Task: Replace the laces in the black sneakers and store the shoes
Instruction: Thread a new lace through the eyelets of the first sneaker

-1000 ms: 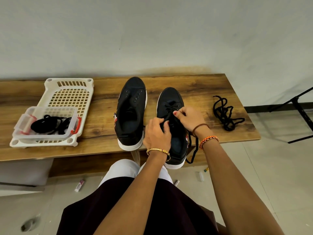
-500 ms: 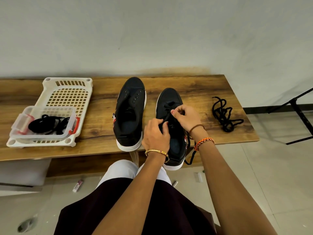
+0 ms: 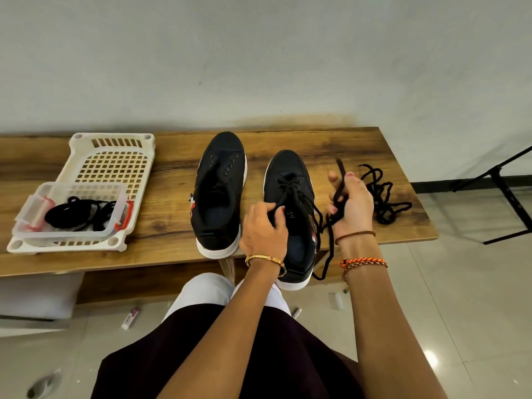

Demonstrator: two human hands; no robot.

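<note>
A: Since the table (image 3: 345, 145) carries everything, start there: why are the two sneakers parked at its near edge?

B: Likely so both sit within easy reach; their heels overhang the edge toward the person's lap. The white slatted tray (image 3: 115, 165) sits well apart at the left end, with a clear lidless box (image 3: 112, 230) on it holding coiled black laces (image 3: 77, 214), probably one set kept tidy and out of the way.

A: And the shoes themselves?

B: The left sneaker (image 3: 220, 194) stands bare, eyelets showing and no lace in them. The right sneaker (image 3: 290, 214) is just beside it, with a lace (image 3: 299, 197) crossing its upper eyelets.

A: What are the hands doing?

B: The left hand (image 3: 264, 228) rests on the right sneaker's opening, its fingers pinching the lace near the tongue, I'd judge to steady shoe and strand. The right hand (image 3: 352, 205) is lifted just right of that shoe, fingers clenched round the other run of lace, whose tip pokes up past the thumb while the slack droops over the table edge. That looks like drawing length through an eyelet.

A: The tangle further right?

B: A loose lace (image 3: 380, 194) heaped on the table beyond the right hand; whether old or new I cannot tell. Storing the shoes looks far off.
</note>
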